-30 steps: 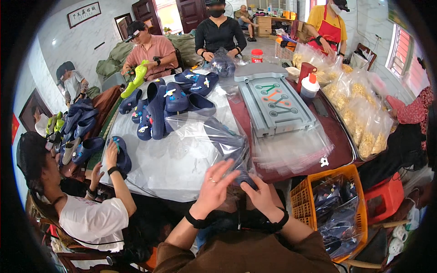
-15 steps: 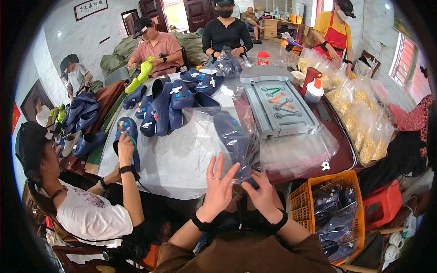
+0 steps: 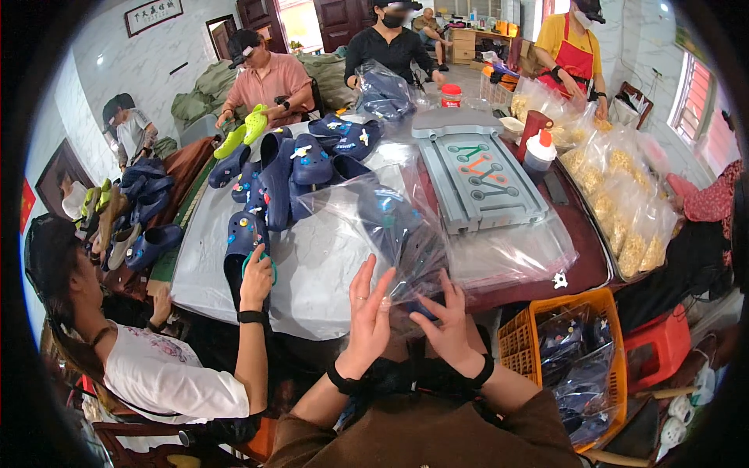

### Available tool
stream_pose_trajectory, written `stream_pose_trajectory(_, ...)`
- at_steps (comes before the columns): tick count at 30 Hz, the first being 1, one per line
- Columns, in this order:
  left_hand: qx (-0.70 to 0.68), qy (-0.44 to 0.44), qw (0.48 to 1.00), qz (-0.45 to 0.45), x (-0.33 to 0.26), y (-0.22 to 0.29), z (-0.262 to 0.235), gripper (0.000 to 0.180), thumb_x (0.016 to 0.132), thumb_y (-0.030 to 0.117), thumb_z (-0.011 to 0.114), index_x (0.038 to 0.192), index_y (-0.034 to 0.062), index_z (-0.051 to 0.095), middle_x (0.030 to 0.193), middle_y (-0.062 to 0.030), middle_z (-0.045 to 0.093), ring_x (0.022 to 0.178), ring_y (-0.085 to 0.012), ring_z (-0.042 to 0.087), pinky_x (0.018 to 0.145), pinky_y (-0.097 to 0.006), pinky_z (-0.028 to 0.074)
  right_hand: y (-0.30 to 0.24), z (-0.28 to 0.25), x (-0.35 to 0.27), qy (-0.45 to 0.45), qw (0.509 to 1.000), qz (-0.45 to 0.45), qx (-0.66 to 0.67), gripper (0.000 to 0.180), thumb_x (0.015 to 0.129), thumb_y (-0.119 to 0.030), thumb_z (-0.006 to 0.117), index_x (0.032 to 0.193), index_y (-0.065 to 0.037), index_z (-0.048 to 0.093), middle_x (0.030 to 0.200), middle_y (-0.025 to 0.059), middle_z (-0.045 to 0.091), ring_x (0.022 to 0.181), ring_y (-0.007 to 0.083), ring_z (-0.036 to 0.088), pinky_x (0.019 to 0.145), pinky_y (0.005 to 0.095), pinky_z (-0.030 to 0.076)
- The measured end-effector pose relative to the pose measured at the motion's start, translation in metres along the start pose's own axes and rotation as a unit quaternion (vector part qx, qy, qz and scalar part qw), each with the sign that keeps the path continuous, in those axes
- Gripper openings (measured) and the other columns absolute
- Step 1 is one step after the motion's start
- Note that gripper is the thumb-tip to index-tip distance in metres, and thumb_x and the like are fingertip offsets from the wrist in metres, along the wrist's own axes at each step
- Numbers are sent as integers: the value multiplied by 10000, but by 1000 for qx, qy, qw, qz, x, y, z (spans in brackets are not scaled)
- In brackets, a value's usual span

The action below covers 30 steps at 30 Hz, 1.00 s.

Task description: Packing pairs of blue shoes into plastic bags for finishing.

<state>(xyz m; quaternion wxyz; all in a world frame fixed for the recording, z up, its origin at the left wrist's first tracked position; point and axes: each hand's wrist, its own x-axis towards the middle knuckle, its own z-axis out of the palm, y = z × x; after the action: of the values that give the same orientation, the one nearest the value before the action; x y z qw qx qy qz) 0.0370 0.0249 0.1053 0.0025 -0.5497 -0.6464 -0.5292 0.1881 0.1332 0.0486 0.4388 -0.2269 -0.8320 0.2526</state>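
A clear plastic bag with dark blue clogs (image 3: 404, 234) inside leans over the table edge in front of me. My left hand (image 3: 370, 312) is at the bag's near left side, fingers stretched out and palm turned toward it. At its near right end, my right hand (image 3: 451, 326) grips the bag, with the thumb on the near side and the fingers along the right edge. The plastic flares out loosely at the upper left. Part of the clogs is hidden by glare and folds.
Decorated navy clogs (image 3: 312, 161) are heaped at the left. A co-worker beside me holds a clog (image 3: 245, 234) and a green-handled tool (image 3: 269, 269). A grey folded plastic stand (image 3: 484, 175) lies on flat clear bags (image 3: 515, 253). An orange crate (image 3: 518, 351) holds bagged clogs.
The bagged clogs have tilted slightly and the plastic has spread. My left hand has straightened its fingers. The co-worker at left has brought the clog nearer the table's front edge.
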Motion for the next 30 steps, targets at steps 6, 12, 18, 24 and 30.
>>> stream_pose_trajectory(6, -3, 25, 999, -30, -9, -17, 4, 434, 1004, 88, 473, 1425, 59, 572, 1614, -238, 308, 1466, -414, 295, 1202, -494, 232, 5, -3, 1, 43, 974, 119, 186, 341, 879, -134, 793, 1184, 3, 725, 1528, 225, 463, 1277, 326, 536, 1076, 395, 424)
stream_pose_trajectory(12, 65, -5, 997, -29, -30, -44, 25, 448, 980, 20, 504, 1418, 78, 572, 1584, -245, 343, 1438, -439, 333, 1191, -487, 278, -23, -13, 5, 45, 654, 416, 630, 242, 956, -39, 704, 1167, 79, 695, 1445, 116, 537, 1158, 153, 615, 995, 266, 475)
stream_pose_trajectory(18, -21, 5, 995, -97, -37, -52, 20, 415, 1026, 88, 475, 1431, 58, 558, 1572, -237, 385, 1441, -409, 364, 1191, -462, 289, 1, -19, 9, 70, 981, 88, 160, 315, 878, -74, 777, 1175, 13, 721, 1316, 165, 663, 1112, 252, 662, 1025, 353, 484)
stream_pose_trajectory(24, -90, -7, 991, -94, -24, -41, 23, 410, 1068, 152, 429, 1442, 23, 539, 1572, -212, 413, 1466, -352, 380, 1194, -420, 292, 21, -28, 24, 58, 954, 166, 244, 264, 901, -66, 751, 1142, 37, 719, 1297, 148, 672, 1082, 214, 674, 935, 297, 505)
stream_pose_trajectory(30, 30, -40, 994, -97, -40, -66, 40, 436, 997, 47, 496, 1429, 39, 547, 1531, -247, 436, 1401, -417, 434, 1162, -442, 351, 10, -15, 12, 115, 684, 433, 576, 271, 960, -60, 699, 1227, -49, 651, 1067, 13, 693, 937, 124, 664, 831, 289, 538)
